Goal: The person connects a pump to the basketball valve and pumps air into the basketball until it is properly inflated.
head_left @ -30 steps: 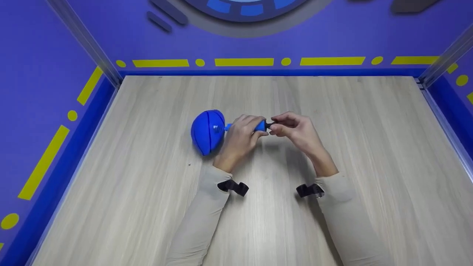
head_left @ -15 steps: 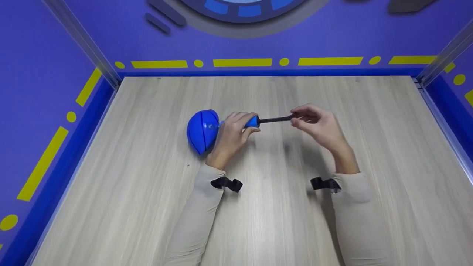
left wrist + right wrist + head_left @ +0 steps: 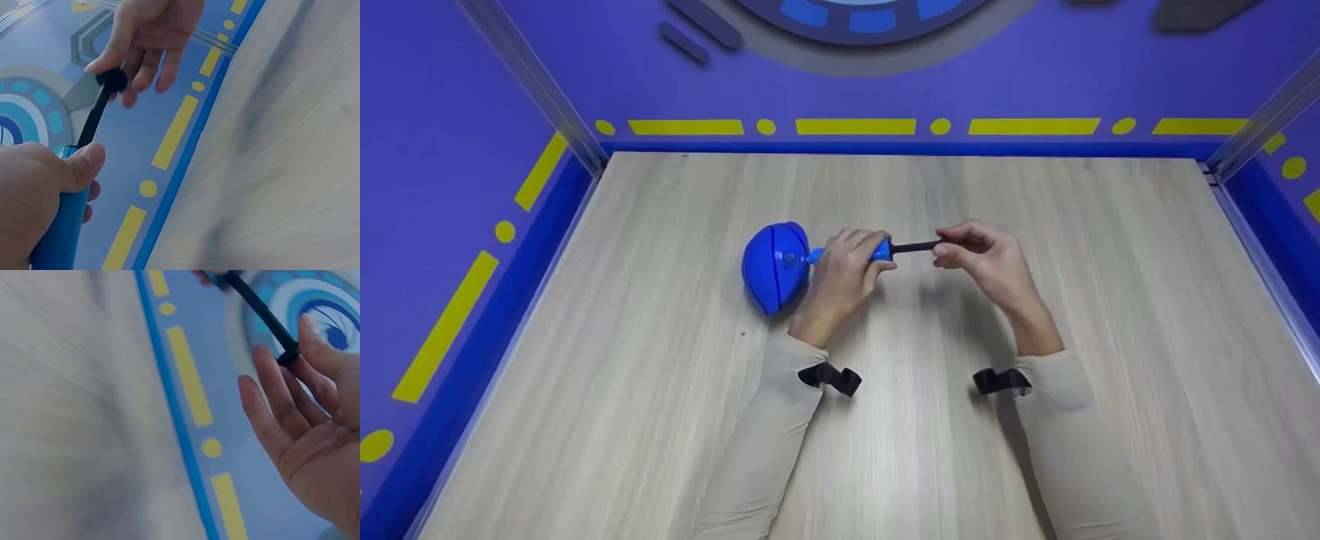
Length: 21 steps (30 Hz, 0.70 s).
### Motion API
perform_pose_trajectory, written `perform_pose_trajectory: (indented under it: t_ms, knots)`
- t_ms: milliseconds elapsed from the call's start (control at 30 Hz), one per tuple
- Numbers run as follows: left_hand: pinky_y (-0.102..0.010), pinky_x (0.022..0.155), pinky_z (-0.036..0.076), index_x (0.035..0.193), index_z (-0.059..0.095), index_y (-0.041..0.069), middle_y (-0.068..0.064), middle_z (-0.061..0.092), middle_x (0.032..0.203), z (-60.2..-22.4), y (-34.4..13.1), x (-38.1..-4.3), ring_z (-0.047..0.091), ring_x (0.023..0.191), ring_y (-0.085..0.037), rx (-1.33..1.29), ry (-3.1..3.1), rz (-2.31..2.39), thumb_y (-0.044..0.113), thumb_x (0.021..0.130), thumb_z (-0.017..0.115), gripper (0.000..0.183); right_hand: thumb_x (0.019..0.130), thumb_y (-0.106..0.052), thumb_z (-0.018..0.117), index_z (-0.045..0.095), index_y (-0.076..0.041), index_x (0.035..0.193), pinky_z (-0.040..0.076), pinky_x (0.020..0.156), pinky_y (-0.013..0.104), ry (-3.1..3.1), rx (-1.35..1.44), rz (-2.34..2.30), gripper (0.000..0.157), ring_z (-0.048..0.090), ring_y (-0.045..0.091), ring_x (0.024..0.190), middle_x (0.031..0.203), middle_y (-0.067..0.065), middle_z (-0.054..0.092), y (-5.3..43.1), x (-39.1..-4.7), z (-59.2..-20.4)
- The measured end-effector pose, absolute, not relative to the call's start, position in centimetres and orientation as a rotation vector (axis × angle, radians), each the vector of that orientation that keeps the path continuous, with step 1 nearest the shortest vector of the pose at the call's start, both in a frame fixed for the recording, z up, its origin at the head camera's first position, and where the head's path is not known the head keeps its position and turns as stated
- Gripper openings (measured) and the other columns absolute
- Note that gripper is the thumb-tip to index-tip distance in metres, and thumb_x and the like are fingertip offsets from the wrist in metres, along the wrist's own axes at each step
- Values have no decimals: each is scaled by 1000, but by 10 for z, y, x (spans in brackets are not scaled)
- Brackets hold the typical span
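My left hand (image 3: pixel 844 274) grips the blue barrel of a small hand pump (image 3: pixel 879 251), its fingers wrapped around the middle. The pump's black plunger rod (image 3: pixel 915 247) sticks out to the right, partly drawn out. With thumb and fingers, my right hand (image 3: pixel 990 259) pinches the round black knob (image 3: pixel 112 80) at the rod's end. In the right wrist view, some fingers of that hand (image 3: pixel 315 410) stand loosely away from the knob. At the pump's left tip hangs a blue ball (image 3: pixel 775 266) with black seam lines, lopsided and pointed at the bottom, joined by a light blue nozzle (image 3: pixel 814 256).
Beneath the hands lies a pale wood-grain table (image 3: pixel 915 450). Blue-purple panels with yellow markings (image 3: pixel 855 127) wall it in at the back and both sides. Black wrist mounts (image 3: pixel 831 379) sit on both sleeves.
My right hand drew the plunger out to the right, then came partway back left, so less rod shows than half a second ago. My left hand and the ball shifted only slightly.
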<state>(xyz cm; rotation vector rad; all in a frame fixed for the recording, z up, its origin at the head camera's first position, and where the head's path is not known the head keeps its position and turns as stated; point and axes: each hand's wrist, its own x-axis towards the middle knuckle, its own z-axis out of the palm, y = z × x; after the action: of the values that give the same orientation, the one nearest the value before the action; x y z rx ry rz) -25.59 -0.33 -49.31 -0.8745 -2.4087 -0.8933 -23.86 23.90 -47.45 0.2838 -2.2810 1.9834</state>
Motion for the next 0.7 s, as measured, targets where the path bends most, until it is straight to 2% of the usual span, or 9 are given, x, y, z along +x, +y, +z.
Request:
perform_pose_trajectory:
  t_ms: [133,333,533,700]
  knots:
    - [-42,103,51,127,72,-1,-14,75,121,-495,0,-255,67,114,-31,-907,-2441,-857,25,101,75,37,95,3,77,70,15,114,63,79,34,-2238,286,2070,23,75,20,78,101,16,73,218,-240,-484]
    - [-42,102,52,125,73,1,-12,76,118,-496,-2,-255,68,112,-30,-910,-2415,-889,26,98,77,37,96,-3,80,72,10,114,63,77,32,-2272,306,2031,24,75,21,79,101,17,74,207,-237,-487]
    - [-40,100,54,126,74,3,-10,76,118,-496,-8,-259,68,111,-28,-921,-2397,-967,30,98,76,38,94,-7,82,74,4,115,56,70,23,-2386,377,1740,25,70,17,78,98,12,73,223,-233,-477]
    - [-40,101,53,125,75,2,-10,76,118,-496,-16,-264,69,111,-28,-845,-2355,-977,26,96,79,38,94,-1,79,74,6,116,58,72,22,-2307,327,1749,24,72,16,79,100,14,74,246,-233,-464]
